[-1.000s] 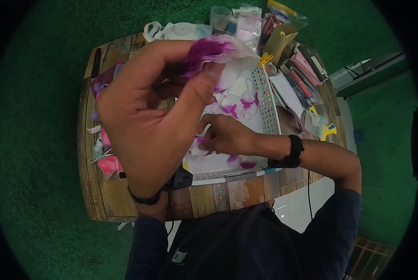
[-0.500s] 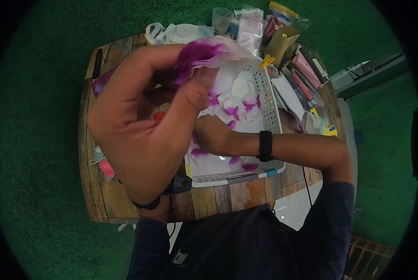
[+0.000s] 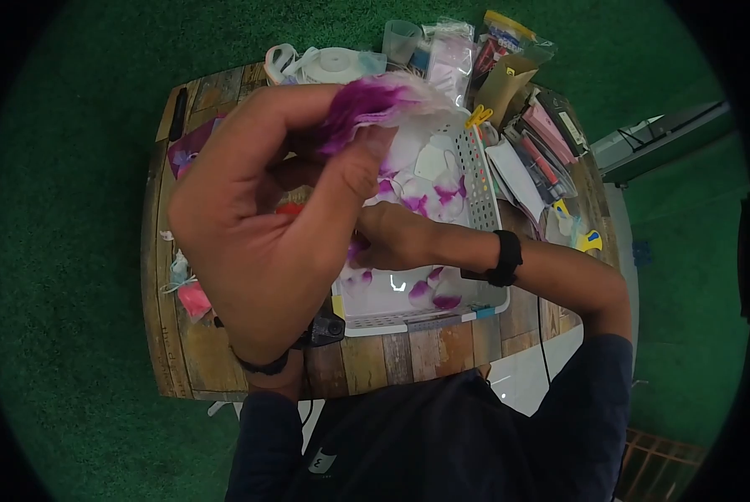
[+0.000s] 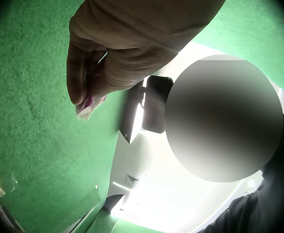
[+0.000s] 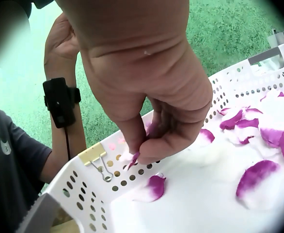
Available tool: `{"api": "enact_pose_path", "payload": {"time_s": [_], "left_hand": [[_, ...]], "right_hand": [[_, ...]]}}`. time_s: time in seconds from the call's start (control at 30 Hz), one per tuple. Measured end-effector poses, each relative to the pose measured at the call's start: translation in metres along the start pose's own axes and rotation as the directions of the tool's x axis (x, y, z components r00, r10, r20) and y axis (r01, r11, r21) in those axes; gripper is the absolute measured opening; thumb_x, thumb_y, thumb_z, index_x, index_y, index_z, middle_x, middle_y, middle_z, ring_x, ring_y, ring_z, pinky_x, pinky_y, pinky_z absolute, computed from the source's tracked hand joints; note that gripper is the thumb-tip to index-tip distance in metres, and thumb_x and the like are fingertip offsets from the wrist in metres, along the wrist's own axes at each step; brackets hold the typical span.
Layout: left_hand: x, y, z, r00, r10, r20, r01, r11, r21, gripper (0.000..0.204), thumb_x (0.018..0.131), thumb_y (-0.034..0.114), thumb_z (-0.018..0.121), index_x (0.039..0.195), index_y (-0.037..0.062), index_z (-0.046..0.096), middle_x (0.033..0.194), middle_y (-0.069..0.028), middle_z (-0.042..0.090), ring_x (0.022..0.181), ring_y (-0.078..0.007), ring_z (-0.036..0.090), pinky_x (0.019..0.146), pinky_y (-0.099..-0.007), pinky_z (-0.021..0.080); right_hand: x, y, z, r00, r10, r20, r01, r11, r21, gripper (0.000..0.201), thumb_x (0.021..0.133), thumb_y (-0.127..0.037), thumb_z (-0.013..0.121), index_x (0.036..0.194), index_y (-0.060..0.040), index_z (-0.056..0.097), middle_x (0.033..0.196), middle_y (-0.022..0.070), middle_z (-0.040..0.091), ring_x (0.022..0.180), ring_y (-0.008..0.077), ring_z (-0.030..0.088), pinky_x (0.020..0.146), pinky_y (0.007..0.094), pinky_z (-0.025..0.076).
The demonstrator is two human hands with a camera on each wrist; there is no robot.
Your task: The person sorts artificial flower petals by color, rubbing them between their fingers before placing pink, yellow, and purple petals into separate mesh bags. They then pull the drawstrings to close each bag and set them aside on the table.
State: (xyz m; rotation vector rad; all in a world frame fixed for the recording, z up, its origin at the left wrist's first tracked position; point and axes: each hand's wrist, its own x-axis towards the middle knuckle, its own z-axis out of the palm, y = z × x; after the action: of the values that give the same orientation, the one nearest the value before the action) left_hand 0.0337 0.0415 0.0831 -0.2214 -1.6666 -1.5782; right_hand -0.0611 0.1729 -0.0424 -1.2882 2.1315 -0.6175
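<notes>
My left hand (image 3: 258, 226) is raised near the head camera, pinching a stack of purple-and-white flower petals (image 3: 373, 102) between thumb and fingers. The edge of that stack (image 4: 86, 108) pokes out below the fingertips in the left wrist view. Lower down, my right hand (image 3: 400, 234) reaches into a white perforated basket (image 3: 481, 171). In the right wrist view, its thumb and curled fingers pinch a petal (image 5: 131, 159) near the basket wall. A loose petal (image 5: 154, 188) lies just below that hand, and several more petals (image 5: 258, 179) are scattered over the basket floor.
A yellow clip (image 3: 479, 115) sits on the basket's far corner. Right of the basket are packets and pens (image 3: 538, 159). Behind it stand a ribbon roll (image 3: 335, 60), a clear cup (image 3: 401, 40) and plastic packs (image 3: 452, 63). A pink pouch (image 3: 194, 299) lies at the table's left.
My right hand has turned and shifted within the basket, its fingers now mostly hidden behind my left hand in the head view. The left hand keeps the petal stack raised, moving only slightly.
</notes>
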Motion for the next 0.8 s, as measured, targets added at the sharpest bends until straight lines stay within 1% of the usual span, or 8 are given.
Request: {"api": "enact_pose_path", "payload": {"time_s": [0.03, 0.1, 0.2, 0.3, 0.5, 0.63, 0.7, 0.8], "left_hand": [[0.0, 0.0, 0.0, 1.0, 0.002, -0.005, -0.002, 1.0, -0.006, 0.014, 0.086, -0.004, 0.07, 0.099, -0.0053, 0.066, 0.082, -0.0078, 0.068, 0.065, -0.0096, 0.063, 0.06, -0.0213, 0.052], [-0.001, 0.0, 0.0, 1.0, 0.002, -0.004, -0.002, 1.0, -0.01, 0.014, 0.085, -0.004, 0.07, 0.098, -0.0053, 0.066, 0.082, -0.0077, 0.068, 0.066, -0.0095, 0.063, 0.06, -0.0213, 0.052], [-0.001, 0.001, 0.0, 1.0, 0.009, 0.0, -0.009, 1.0, 0.001, 0.014, 0.085, -0.004, 0.07, 0.098, -0.0053, 0.066, 0.082, -0.0076, 0.068, 0.067, -0.0094, 0.063, 0.06, -0.0213, 0.052], [0.0, 0.002, 0.0, 1.0, 0.015, 0.005, -0.015, 1.0, 0.02, 0.013, 0.085, -0.005, 0.07, 0.098, -0.0054, 0.066, 0.082, -0.0076, 0.067, 0.068, -0.0094, 0.063, 0.06, -0.0214, 0.052], [0.0, 0.002, 0.0, 1.0, -0.017, -0.003, 0.017, 1.0, 0.01, 0.013, 0.085, -0.005, 0.07, 0.098, -0.0057, 0.065, 0.083, -0.0076, 0.067, 0.068, -0.0094, 0.062, 0.059, -0.0215, 0.052], [0.0, 0.003, 0.001, 1.0, 0.004, 0.001, -0.004, 1.0, 0.022, 0.014, 0.085, -0.006, 0.07, 0.098, -0.006, 0.065, 0.084, -0.0073, 0.067, 0.07, -0.0091, 0.062, 0.06, -0.0213, 0.052], [0.0, 0.003, 0.0, 1.0, 0.009, 0.003, -0.01, 1.0, 0.029, 0.014, 0.085, -0.006, 0.07, 0.099, -0.006, 0.065, 0.084, -0.0072, 0.067, 0.071, -0.009, 0.062, 0.061, -0.0214, 0.052], [0.0, 0.004, -0.002, 1.0, 0.007, 0.008, -0.007, 0.998, 0.06, 0.015, 0.085, -0.006, 0.069, 0.099, -0.0061, 0.065, 0.085, -0.0071, 0.067, 0.072, -0.0089, 0.062, 0.062, -0.0214, 0.053]], "right_hand": [[-0.001, -0.002, -0.001, 1.0, 0.001, 0.0, -0.001, 1.0, 0.0, 0.03, 0.07, -0.02, 0.077, 0.093, -0.0048, 0.063, 0.087, 0.0146, 0.068, 0.088, 0.0329, 0.066, 0.075, 0.042, 0.052], [-0.002, -0.009, -0.002, 0.976, 0.064, 0.207, -0.082, 0.993, 0.079, 0.034, 0.07, -0.021, 0.079, 0.094, -0.0042, 0.062, 0.086, 0.0152, 0.068, 0.085, 0.0338, 0.066, 0.074, 0.0416, 0.051], [-0.001, 0.011, 0.028, 0.987, -0.092, 0.128, 0.091, 0.996, 0.014, 0.035, 0.07, -0.018, 0.078, 0.097, -0.0031, 0.061, 0.085, 0.0173, 0.067, 0.085, 0.0361, 0.066, 0.075, 0.0427, 0.052], [-0.004, 0.008, 0.047, 0.999, 0.005, 0.038, -0.005, 1.0, 0.001, 0.035, 0.07, -0.014, 0.078, 0.099, -0.0031, 0.061, 0.086, 0.0201, 0.066, 0.089, 0.0395, 0.065, 0.077, 0.0444, 0.052], [-0.01, -0.003, 0.056, 0.994, 0.017, -0.104, -0.035, 0.985, -0.171, 0.034, 0.072, -0.013, 0.076, 0.103, -0.0053, 0.063, 0.092, 0.0228, 0.066, 0.095, 0.0394, 0.064, 0.081, 0.0467, 0.052], [-0.006, -0.007, 0.049, 0.997, 0.032, -0.067, -0.044, 0.983, -0.177, 0.035, 0.072, -0.015, 0.077, 0.102, -0.0055, 0.063, 0.093, 0.0199, 0.067, 0.094, 0.0374, 0.065, 0.082, 0.0473, 0.052], [-0.001, -0.01, 0.038, 0.965, 0.207, 0.16, -0.185, 0.972, -0.146, 0.033, 0.071, -0.018, 0.079, 0.098, -0.0058, 0.064, 0.091, 0.0166, 0.067, 0.093, 0.0361, 0.066, 0.081, 0.0459, 0.052], [0.01, 0.009, 0.019, 0.997, 0.039, 0.062, -0.034, 0.996, -0.077, 0.033, 0.07, -0.021, 0.081, 0.094, -0.006, 0.064, 0.09, 0.0144, 0.068, 0.091, 0.0348, 0.066, 0.079, 0.0443, 0.052]]}}
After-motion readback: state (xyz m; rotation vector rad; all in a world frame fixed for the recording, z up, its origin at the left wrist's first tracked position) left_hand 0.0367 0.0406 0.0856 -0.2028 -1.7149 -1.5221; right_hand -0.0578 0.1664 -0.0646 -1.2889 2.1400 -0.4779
